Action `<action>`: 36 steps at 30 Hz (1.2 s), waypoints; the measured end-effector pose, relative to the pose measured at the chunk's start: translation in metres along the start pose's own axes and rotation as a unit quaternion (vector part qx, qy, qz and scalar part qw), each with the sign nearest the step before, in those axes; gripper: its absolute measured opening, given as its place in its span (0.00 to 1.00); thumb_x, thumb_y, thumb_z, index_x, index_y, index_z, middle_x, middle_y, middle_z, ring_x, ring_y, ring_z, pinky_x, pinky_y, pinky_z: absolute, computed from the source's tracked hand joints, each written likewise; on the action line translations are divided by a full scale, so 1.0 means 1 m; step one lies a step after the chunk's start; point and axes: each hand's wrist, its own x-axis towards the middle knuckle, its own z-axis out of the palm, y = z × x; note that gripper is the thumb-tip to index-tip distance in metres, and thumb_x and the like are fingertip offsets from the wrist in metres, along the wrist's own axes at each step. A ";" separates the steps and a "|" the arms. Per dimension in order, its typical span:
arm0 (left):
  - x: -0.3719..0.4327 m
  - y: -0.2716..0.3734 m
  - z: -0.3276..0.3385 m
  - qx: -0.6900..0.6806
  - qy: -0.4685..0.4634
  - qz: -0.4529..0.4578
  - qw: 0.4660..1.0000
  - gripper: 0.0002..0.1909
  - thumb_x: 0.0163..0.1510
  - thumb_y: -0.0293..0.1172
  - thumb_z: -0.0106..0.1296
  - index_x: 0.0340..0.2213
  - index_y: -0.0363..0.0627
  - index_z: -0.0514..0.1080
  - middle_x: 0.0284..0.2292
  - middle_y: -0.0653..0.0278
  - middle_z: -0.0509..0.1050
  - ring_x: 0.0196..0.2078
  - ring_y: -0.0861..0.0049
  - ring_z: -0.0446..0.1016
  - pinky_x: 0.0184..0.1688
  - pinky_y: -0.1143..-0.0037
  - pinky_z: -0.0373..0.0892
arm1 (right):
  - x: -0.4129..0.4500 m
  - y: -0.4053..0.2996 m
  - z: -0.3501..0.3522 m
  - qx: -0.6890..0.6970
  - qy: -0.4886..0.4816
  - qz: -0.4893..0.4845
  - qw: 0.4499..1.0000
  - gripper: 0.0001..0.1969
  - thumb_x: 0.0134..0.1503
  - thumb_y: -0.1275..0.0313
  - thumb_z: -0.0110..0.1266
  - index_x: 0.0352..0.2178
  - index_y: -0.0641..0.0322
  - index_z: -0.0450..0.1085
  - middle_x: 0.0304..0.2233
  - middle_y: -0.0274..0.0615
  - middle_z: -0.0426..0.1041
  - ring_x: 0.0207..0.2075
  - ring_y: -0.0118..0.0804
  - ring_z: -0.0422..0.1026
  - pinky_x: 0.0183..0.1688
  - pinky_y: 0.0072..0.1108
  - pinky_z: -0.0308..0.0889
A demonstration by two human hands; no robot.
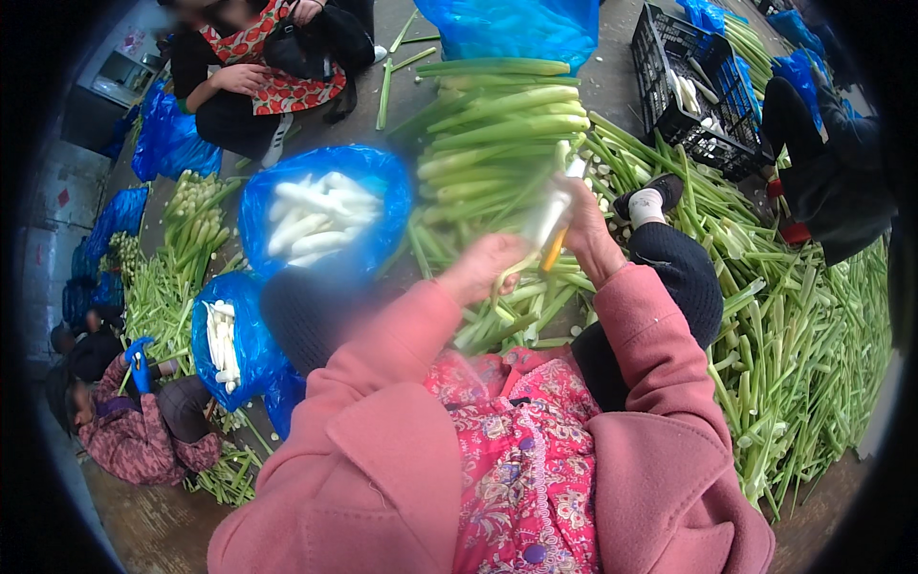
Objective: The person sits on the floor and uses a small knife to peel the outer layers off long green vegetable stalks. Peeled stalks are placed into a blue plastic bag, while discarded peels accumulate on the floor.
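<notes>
In front of me a peeled white shoot (548, 215), apparently water bamboo, is held tilted between my two hands and partly blurred. My right hand (584, 219) grips a knife with a yellow handle (554, 250); its fingers also lie against the shoot's upper part. My left hand (488, 264) is closed at the lower end on a pale green husk strip (504, 283), which curls down below the fingers. Just beyond my hands lies a stack of unpeeled green shoots (502, 133). Loose husks (545, 305) cover the floor under my wrists.
Left of me, blue plastic bags hold peeled shoots (315, 215) and smaller ones (224, 344). A black crate (706, 93) stands far right. Cut leaves (796, 359) heap at right. Co-workers sit at far left (136, 430), upper left (251, 72) and right (832, 186).
</notes>
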 end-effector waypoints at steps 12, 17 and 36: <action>0.004 -0.016 -0.002 -0.144 -0.028 -0.074 0.986 0.11 0.60 0.31 0.47 0.40 0.36 0.67 0.30 0.68 0.68 0.14 0.95 0.55 0.10 0.90 0.50 | 0.037 -0.016 -0.064 0.081 0.306 -0.043 0.948 0.09 0.53 0.63 0.55 0.27 0.53 0.65 0.15 0.28 0.58 0.13 0.21 0.54 0.15 0.14 0.54; 0.008 -0.039 -0.044 0.492 0.212 0.184 0.824 0.29 0.55 0.36 0.56 0.55 0.41 0.60 0.49 0.51 0.63 0.48 0.68 0.66 0.51 0.71 0.65 | 0.028 -0.023 -0.023 0.062 0.231 -0.044 0.970 0.12 0.56 0.61 0.57 0.25 0.52 0.63 0.14 0.26 0.56 0.13 0.21 0.53 0.13 0.12 0.52; -0.010 -0.038 -0.058 0.650 0.308 0.356 0.596 0.03 0.52 0.27 0.47 0.26 0.46 0.70 0.23 0.62 0.72 0.30 0.65 0.72 0.44 0.64 0.62 | -0.001 0.054 0.004 -0.142 0.140 0.094 0.975 0.10 0.60 0.66 0.51 0.26 0.55 0.62 0.16 0.30 0.61 0.13 0.23 0.57 0.14 0.13 0.55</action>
